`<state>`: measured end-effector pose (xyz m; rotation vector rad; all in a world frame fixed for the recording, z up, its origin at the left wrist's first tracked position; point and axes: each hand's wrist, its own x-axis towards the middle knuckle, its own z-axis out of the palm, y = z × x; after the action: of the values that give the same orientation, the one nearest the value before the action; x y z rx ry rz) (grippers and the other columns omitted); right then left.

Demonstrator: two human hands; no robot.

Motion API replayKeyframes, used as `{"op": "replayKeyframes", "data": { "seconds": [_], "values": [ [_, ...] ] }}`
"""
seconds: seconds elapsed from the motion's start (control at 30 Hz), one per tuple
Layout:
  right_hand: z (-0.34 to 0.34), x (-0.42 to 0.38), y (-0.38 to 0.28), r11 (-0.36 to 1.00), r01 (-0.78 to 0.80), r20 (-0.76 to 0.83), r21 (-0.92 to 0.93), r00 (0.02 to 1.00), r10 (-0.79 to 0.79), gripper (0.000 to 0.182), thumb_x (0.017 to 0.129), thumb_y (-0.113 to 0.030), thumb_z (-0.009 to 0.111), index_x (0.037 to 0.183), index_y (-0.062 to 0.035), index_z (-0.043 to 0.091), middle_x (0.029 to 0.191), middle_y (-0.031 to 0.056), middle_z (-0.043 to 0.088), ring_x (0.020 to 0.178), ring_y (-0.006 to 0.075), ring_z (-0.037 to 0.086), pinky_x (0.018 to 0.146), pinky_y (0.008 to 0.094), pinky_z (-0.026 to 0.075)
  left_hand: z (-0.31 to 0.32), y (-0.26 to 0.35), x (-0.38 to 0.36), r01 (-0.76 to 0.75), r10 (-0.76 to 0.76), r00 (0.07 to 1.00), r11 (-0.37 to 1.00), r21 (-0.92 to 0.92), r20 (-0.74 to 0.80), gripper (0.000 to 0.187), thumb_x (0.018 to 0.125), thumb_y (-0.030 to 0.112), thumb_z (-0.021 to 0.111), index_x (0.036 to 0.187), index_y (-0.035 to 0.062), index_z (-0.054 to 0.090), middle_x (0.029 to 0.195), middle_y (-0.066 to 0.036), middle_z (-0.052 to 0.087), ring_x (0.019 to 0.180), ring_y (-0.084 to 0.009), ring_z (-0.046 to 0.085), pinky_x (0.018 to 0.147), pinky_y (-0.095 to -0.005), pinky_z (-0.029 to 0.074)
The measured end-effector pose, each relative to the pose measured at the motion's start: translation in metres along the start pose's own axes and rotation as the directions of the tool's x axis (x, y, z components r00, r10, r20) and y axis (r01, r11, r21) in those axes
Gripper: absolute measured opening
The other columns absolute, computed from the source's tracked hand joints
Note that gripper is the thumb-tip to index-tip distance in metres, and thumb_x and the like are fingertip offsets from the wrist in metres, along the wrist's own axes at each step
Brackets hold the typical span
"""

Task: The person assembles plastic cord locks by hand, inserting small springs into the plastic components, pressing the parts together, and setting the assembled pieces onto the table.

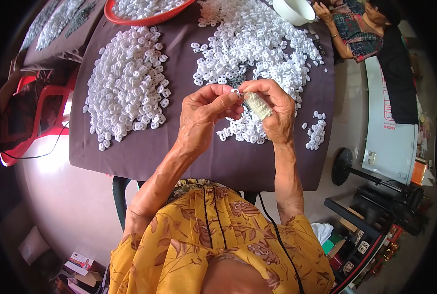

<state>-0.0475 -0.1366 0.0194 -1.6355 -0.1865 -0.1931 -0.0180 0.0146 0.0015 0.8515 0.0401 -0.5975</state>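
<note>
White piece [234,91], one, small; pinched above the brown-purple tablecloth [179,164], between the two hands. Long axis: too small and too covered by fingertips to tell.

Left hand [201,109]: nearly closed, thumb against index finger, gripping the white piece at the tips.

Right hand [279,110]: partly curled, index fingertip beside the same piece; whether it also grips it cannot be told. Cream textured roll [258,106], one, at this hand's thumb side; long axis slanting from upper left, near the fingertips, to lower right, toward the palm. Worn or held: cannot tell.

Loose white pieces, oval, with paired openings: left pile [127,83]; larger pile [262,49], beyond and beneath the hands; small cluster [316,132] at right, lying at mixed angles.

Red basin [145,20], filled with like pieces, far edge. White bowl [294,12], far right. Another person [355,29], beyond it.

Markings: white appliance [387,147] at right, large pinkish-red outlined characters, unreadable; small red lettering beneath, apparently beginning "XING".
</note>
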Motion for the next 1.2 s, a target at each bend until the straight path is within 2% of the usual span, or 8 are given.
{"op": "replayKeyframes", "data": {
  "seconds": [0.1,0.53,0.63,0.73,0.93,1.07,1.17,1.2],
  "values": [
    [0.001,0.0,0.0,0.997,-0.051,-0.007,-0.055,0.999,0.05,0.015,0.078,0.002,0.045,0.089,0.0018,0.055,0.092,0.0104,0.06,0.083,0.0131,0.057,0.076,0.0255,0.046,0.0,0.0,0.0,-0.006,0.006,1.0,1.0,0.009,-0.002,0.012,0.082,0.01,0.059,0.088,-0.0004,0.057,0.082,-0.009,0.062,0.07,-0.0157,0.061,0.064,-0.0273,0.05],
    [0.0,0.001,-0.001,0.982,-0.015,0.015,-0.19,1.0,0.019,0.019,0.075,0.003,0.043,0.089,0.0021,0.055,0.089,0.0104,0.061,0.08,0.0129,0.058,0.073,0.025,0.048,0.0,-0.003,-0.001,-0.021,0.022,1.0,0.999,0.026,-0.015,0.012,0.082,0.009,0.059,0.087,-0.0013,0.057,0.079,-0.009,0.061,0.069,-0.0161,0.061,0.063,-0.0276,0.049],
    [0.0,0.003,0.0,0.977,-0.028,0.021,-0.209,0.999,0.033,0.015,0.076,0.002,0.046,0.088,0.0017,0.056,0.088,0.0092,0.061,0.079,0.0128,0.059,0.072,0.0249,0.048,0.001,-0.003,0.0,-0.021,0.02,0.999,1.0,-0.017,-0.04,0.013,0.081,0.011,0.062,0.086,-0.0013,0.06,0.075,-0.006,0.061,0.065,-0.0125,0.06,0.061,-0.0256,0.049],
    [0.003,0.005,0.001,0.938,0.01,0.005,-0.347,1.0,-0.009,0.012,0.077,0.0,0.05,0.087,0.0012,0.056,0.086,0.008,0.062,0.077,0.0123,0.059,0.071,0.0243,0.048,0.0,-0.004,0.001,-0.031,0.03,0.999,0.999,-0.011,-0.044,0.014,0.081,0.011,0.062,0.086,-0.0016,0.059,0.076,-0.006,0.061,0.065,-0.0129,0.06,0.061,-0.0255,0.049],
    [-0.008,0.019,-0.002,0.915,0.015,0.108,-0.404,0.994,0.031,0.012,0.078,-0.004,0.052,0.088,0.0002,0.057,0.084,0.0061,0.062,0.077,0.0111,0.059,0.071,0.0236,0.047,-0.003,0.0,0.011,-0.004,0.004,1.0,1.0,0.001,-0.008,0.012,0.083,0.008,0.057,0.09,-0.002,0.056,0.079,-0.009,0.061,0.068,-0.0156,0.06,0.063,-0.0278,0.051],
    [-0.006,0.019,0.005,0.949,-0.004,0.11,-0.314,0.993,0.04,0.013,0.078,-0.005,0.054,0.089,0.0005,0.058,0.083,0.0054,0.062,0.077,0.0118,0.059,0.071,0.024,0.047,-0.016,-0.001,0.016,0.023,-0.024,1.0,1.0,0.01,0.013,0.012,0.083,0.008,0.058,0.09,-0.0014,0.056,0.08,-0.009,0.061,0.067,-0.0148,0.06,0.063,-0.0276,0.051],
    [-0.016,0.008,0.022,0.963,-0.089,0.005,-0.255,0.996,0.094,0.015,0.077,-0.007,0.059,0.091,0.0009,0.058,0.084,0.0074,0.063,0.078,0.0155,0.061,0.07,0.0258,0.048,-0.024,0.001,0.019,0.018,-0.018,1.0,1.0,-0.015,0.008,0.011,0.08,0.009,0.062,0.087,-0.0004,0.059,0.077,-0.008,0.062,0.066,-0.0142,0.06,0.063,-0.0269,0.051],
    [-0.02,0.0,0.033,0.88,-0.039,0.072,-0.474,0.994,0.082,0.017,0.076,-0.008,0.062,0.091,0.0004,0.059,0.084,0.0089,0.063,0.077,0.0186,0.061,0.068,0.0275,0.048,-0.026,0.003,0.02,-0.008,0.008,1.0,0.999,-0.036,-0.004,0.011,0.08,0.008,0.061,0.087,-0.0001,0.058,0.078,-0.008,0.062,0.066,-0.014,0.06,0.063,-0.0269,0.05]
  ]
}}
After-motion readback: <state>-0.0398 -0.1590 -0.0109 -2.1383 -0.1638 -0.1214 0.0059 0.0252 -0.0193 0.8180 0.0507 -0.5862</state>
